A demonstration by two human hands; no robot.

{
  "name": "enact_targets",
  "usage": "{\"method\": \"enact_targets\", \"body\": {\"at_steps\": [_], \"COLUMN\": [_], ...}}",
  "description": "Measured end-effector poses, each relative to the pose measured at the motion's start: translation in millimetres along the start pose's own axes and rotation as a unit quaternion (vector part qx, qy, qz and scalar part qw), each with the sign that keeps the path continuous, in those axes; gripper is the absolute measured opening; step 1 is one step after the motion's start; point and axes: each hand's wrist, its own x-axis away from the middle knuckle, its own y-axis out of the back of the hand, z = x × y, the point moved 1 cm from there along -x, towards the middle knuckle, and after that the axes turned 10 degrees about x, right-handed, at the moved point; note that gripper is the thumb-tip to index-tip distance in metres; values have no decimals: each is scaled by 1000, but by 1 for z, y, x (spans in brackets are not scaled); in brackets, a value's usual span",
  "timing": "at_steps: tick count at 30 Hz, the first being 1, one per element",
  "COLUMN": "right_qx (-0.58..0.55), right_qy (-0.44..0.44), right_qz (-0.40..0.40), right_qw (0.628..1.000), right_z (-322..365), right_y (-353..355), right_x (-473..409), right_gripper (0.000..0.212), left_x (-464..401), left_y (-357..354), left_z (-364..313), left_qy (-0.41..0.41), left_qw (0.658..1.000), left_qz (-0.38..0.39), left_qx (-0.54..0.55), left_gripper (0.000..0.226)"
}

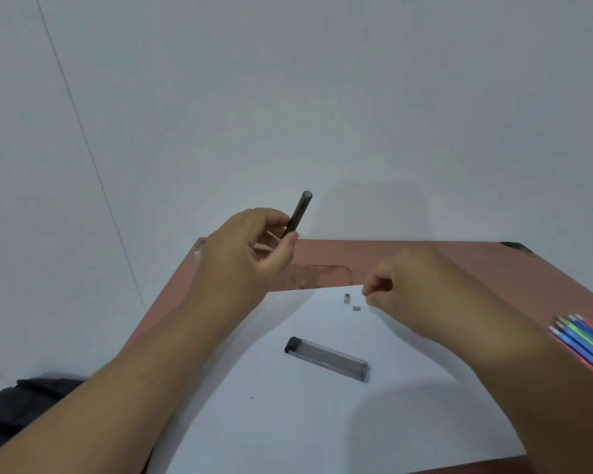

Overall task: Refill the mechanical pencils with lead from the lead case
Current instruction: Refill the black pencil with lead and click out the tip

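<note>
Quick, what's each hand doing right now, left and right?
Left hand: holding the dark pencil, raised above the table.
Right hand: fingertips pinched together above the paper; whether they hold anything cannot be told.

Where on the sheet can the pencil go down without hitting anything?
The widest bare part of the sheet is the near-left stretch, between the lead case and the left forearm. Bare paper also lies between the case and the two small parts. It is crowded beside the right hand, and at the coloured pencils on the table's right edge.
</note>
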Motion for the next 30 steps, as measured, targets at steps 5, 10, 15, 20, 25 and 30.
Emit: {"method": "enact_targets", "body": {"at_steps": [5, 10, 15, 20, 25, 30], "right_qx": [15, 5, -34, -277, -432, -476], "right_qy": [-4, 10, -7, -15, 16, 13], "right_qz": [39, -1, -48, -163, -195, -189], "right_qw": [999, 1000, 998, 947, 880, 859], "right_z": [0, -1, 1, 5, 9, 12], "right_y": [-14, -24, -19, -1, 3, 5], "right_x": [-6, -6, -5, 0, 3, 4], "right_gripper": [7, 15, 15, 16, 26, 20], "left_x": [1, 1, -1, -1, -1, 1], "left_y": [0, 0, 1, -1, -1, -3], "left_z": [3, 7, 9, 12, 13, 7], "left_qy": [-11, -2, -8, 5, 5, -2], "left_qw": [1000, 998, 996, 995, 992, 990], "left_qz": [17, 50, 74, 92, 112, 125], "left_qx": [-17, -27, -42, -48, -50, -72], "left_gripper": [23, 16, 23, 20, 15, 18]}}
